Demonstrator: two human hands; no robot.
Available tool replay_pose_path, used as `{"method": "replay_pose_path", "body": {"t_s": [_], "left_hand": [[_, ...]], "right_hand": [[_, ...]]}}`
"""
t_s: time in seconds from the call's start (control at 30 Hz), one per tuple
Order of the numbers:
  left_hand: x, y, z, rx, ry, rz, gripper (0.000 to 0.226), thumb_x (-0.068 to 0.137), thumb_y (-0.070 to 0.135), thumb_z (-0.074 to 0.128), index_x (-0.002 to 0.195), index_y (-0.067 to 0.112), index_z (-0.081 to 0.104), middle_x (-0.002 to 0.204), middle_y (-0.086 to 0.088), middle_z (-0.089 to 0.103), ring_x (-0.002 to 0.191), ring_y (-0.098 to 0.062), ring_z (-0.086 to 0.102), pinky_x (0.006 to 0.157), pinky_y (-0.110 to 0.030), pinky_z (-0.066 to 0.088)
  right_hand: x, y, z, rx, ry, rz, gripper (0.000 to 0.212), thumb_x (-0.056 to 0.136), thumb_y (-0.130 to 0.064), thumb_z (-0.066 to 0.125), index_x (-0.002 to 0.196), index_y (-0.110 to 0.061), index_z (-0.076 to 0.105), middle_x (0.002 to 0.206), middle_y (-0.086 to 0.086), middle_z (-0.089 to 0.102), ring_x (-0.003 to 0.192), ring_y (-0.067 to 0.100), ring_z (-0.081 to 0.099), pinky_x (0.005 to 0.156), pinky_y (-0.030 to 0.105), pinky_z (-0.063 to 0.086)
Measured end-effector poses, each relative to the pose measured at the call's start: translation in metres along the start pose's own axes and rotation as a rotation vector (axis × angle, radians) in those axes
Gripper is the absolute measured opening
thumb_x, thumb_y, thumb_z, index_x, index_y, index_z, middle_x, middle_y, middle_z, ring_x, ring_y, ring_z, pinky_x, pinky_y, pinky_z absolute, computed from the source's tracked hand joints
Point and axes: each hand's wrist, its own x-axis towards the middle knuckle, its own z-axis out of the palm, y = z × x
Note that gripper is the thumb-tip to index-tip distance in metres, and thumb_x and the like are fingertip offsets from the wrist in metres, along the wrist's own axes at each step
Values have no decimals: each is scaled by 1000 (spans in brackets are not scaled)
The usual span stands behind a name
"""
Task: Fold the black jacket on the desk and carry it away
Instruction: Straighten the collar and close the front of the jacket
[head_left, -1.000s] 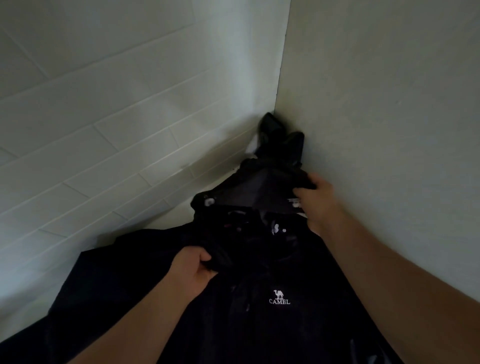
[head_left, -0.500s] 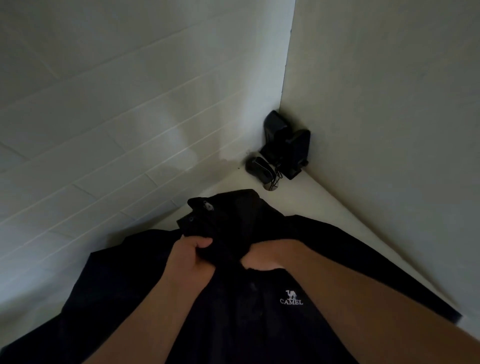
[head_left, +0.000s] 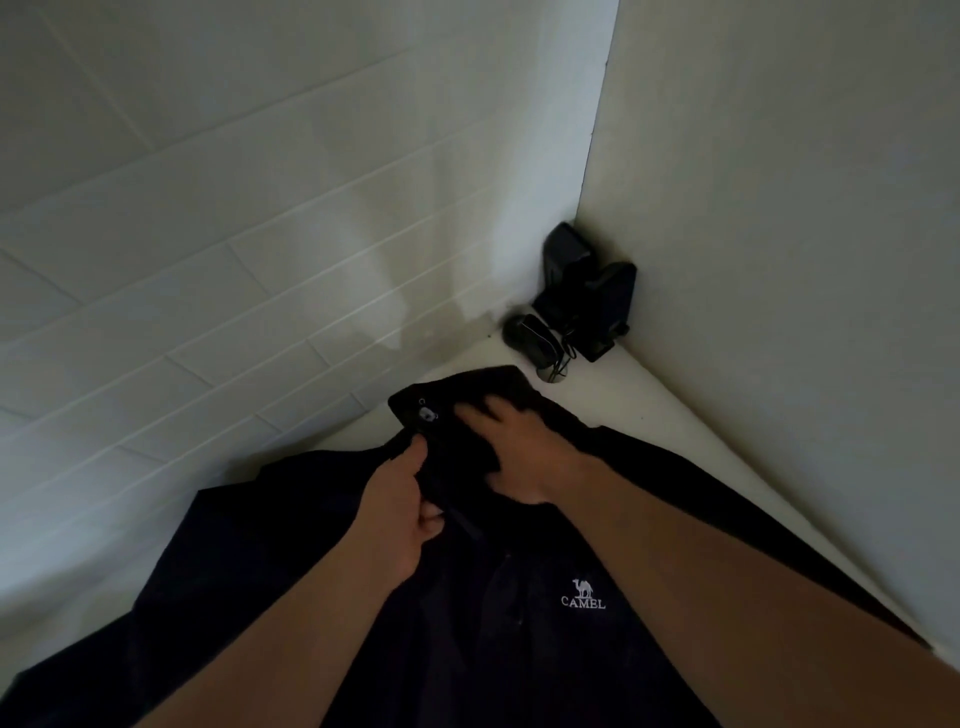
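Observation:
The black jacket (head_left: 519, 623) lies spread across the white desk (head_left: 649, 410), chest up, with a white camel logo on its chest. Its hood is folded down onto the collar area near the far corner. My left hand (head_left: 400, 514) pinches the left edge of the folded hood and collar between thumb and fingers. My right hand (head_left: 514, 447) lies flat with fingers spread on top of the folded hood, pressing it down. Both sleeves run off toward the lower left and lower right.
Small black devices with a cable (head_left: 576, 301) stand in the desk's far corner. A tiled wall (head_left: 234, 234) rises on the left and a plain wall (head_left: 779, 260) closes the right side, close to the jacket's right sleeve.
The hood, first stretched toward the corner, has been folded back onto the collar, uncovering the black devices. My right hand went from gripping the hood to lying flat on it.

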Motion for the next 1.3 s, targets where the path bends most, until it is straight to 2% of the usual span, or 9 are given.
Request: {"method": "replay_pose_path", "body": {"t_s": [0.13,0.27,0.37,0.5,0.67,0.8,0.9,1.03,1.3], "left_hand": [[1,9,-2,-55,37,30,36,107,40,55,122,9,67,82,-10,65,49,-16,50,53,-36,60],[-11,7,0,-43,-100,34,36,108,32,52,127,5,65,90,-14,67,48,-17,54,59,-42,63],[-16,1,3,65,-162,21,42,102,26,53,132,-3,61,94,-18,64,43,-18,53,51,-36,55],[-16,2,14,164,-187,120,27,106,15,47,125,3,61,61,-12,47,47,-25,55,63,-49,65],[-9,5,10,6,-54,150,21,107,12,48,111,2,66,54,-7,58,60,-27,67,72,-48,64],[-1,3,6,2,26,132,20,107,18,49,109,7,66,64,-7,56,68,-28,68,80,-51,62],[2,3,4,61,53,130,22,104,25,54,114,11,67,59,-3,53,60,-22,63,76,-48,64],[5,3,7,117,29,150,28,102,26,59,124,11,66,67,-5,53,64,-22,64,74,-45,65],[0,-1,21,215,-72,233,23,102,25,63,120,12,64,95,-13,67,93,-29,72,90,-47,62]], "right_hand": [[-3,-1,32,-80,-225,72,40,89,0,65,126,-14,67,116,11,66,99,26,68,79,35,61],[-5,-10,36,-116,-429,147,34,93,-2,61,65,-17,50,68,5,50,58,15,49,50,28,45],[14,-22,39,284,-425,251,33,100,-9,58,70,-19,48,74,4,50,78,23,61,81,35,61],[8,-37,24,1378,-356,449,40,108,-42,42,82,-18,62,62,3,62,44,13,61,44,22,50],[-27,-22,10,1187,-384,331,22,105,-21,50,111,-12,69,116,12,71,100,26,69,88,39,61],[-58,34,-28,862,295,317,21,98,-23,64,118,-22,66,107,7,76,77,16,70,64,19,54],[-92,87,-23,395,223,542,36,94,-55,61,111,-23,62,105,4,70,86,19,65,75,31,56],[-117,85,11,916,-256,713,59,87,-66,67,131,-32,47,123,6,65,91,27,75,67,39,64],[-57,49,-21,2060,260,754,26,99,-7,59,123,1,60,114,27,66,95,37,70,71,43,66]]}}
